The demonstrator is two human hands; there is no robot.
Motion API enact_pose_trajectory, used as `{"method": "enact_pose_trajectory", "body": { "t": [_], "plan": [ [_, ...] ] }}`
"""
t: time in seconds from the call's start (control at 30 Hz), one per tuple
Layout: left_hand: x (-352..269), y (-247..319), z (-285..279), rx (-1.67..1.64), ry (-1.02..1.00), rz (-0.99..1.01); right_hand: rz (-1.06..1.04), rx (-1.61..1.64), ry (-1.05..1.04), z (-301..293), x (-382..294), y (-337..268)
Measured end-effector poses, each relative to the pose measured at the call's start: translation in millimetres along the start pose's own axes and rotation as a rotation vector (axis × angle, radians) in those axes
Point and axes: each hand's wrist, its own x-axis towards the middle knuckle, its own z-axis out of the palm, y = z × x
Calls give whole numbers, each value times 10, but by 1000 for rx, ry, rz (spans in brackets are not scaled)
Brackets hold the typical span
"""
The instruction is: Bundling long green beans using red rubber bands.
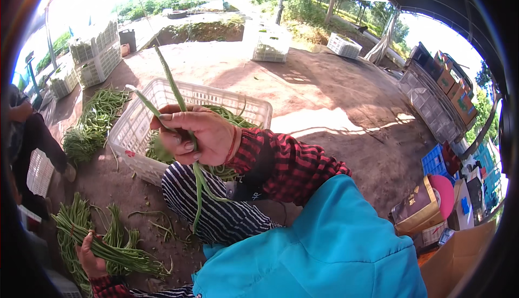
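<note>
In my right hand (198, 134), raised over a white plastic crate (259, 111), are a few long green beans (172, 83), pinched between thumb and fingers. Their upper ends point up and away; the lower ends hang over my striped trouser leg. The crate behind the hand holds more long beans (229, 115). Low at the left, my left hand (91, 257) is closed around a bundle of long beans (109, 251), which has a reddish band near one end. Other bean bunches (115, 225) lie on the ground beside and under it.
A large heap of long beans (95, 123) lies left of the crate, near a seated person's leg (44, 144). Stacked white crates (97, 67) stand at the back left, another stack (271, 46) farther back. At the right are a shopping bag (417, 209) and an open cardboard box (458, 257).
</note>
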Motion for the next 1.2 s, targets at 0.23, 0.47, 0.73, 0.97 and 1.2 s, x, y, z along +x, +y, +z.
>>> {"method": "enact_pose_trajectory", "body": {
  "t": [0.23, 0.47, 0.73, 0.97, 1.2],
  "plan": [
    [-96, 41, 56, -161, 51, -137, -117, -385, 134, -246, -133, -974],
    [-187, 125, 62, -60, 32, -110, -261, -621, 371, -342, -60, -2164],
    [-280, 182, 114, -60, 135, -82, -825, -820, 578, -568, 429, -2790],
    [-317, 199, 133, -70, 95, -28, -539, -1131, 841, -1061, 790, -2506],
    [-277, 185, 52, -47, 148, -76, -373, -1750, 1084, -2065, 1306, -1768]
  ]
}}
